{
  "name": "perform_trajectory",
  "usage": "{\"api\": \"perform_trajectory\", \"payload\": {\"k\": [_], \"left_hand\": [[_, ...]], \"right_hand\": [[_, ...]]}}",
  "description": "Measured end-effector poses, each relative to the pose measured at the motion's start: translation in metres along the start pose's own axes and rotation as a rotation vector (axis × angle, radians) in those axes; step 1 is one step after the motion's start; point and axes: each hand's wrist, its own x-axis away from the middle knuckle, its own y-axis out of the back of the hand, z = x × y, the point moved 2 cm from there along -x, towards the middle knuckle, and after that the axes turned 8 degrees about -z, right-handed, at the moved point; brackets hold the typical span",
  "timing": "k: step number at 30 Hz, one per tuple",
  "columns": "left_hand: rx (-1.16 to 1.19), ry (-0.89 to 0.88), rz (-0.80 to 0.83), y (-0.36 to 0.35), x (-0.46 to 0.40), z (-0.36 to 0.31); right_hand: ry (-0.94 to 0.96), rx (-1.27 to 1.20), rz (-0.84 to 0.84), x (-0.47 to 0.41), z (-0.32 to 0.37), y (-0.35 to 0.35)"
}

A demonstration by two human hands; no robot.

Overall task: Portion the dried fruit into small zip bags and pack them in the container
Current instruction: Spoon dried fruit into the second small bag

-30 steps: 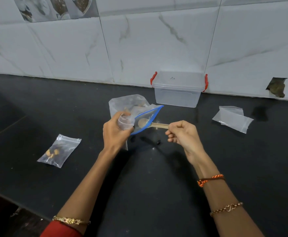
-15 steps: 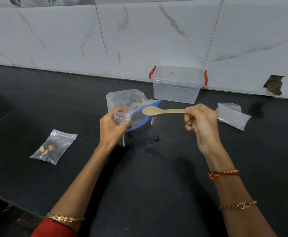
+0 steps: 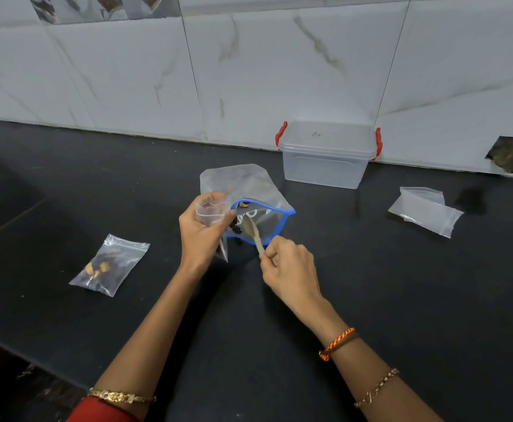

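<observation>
One filled small bag [image 3: 109,264] lies left. We now dip the spoon [image 3: 252,233], pinched in our right hand [image 3: 290,269], back into the big bag [image 3: 249,208]; left hand [image 3: 202,229] grips a small bag (next scoop); container [image 3: 326,155] closed.

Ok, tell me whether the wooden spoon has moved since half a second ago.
Yes. The wooden spoon was level above the blue-rimmed bag, bowl outside. Now its bowl dips down into that bag's mouth, and the right hand has come nearer the bag.
</observation>
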Motion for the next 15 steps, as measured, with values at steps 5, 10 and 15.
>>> {"api": "perform_trajectory", "payload": {"k": [5, 10, 15], "left_hand": [[-0.013, 0.04, 0.042, 0.002, 0.002, 0.002], [-0.033, 0.061, 0.031, 0.006, 0.0, 0.001], [-0.021, 0.108, 0.035, 0.009, -0.003, -0.002]], "right_hand": [[-0.206, -0.262, 0.032, 0.003, 0.004, -0.012], [-0.647, -0.838, 0.055, -0.001, 0.007, -0.011], [-0.719, -0.97, -0.08, -0.011, 0.001, 0.001]]}}
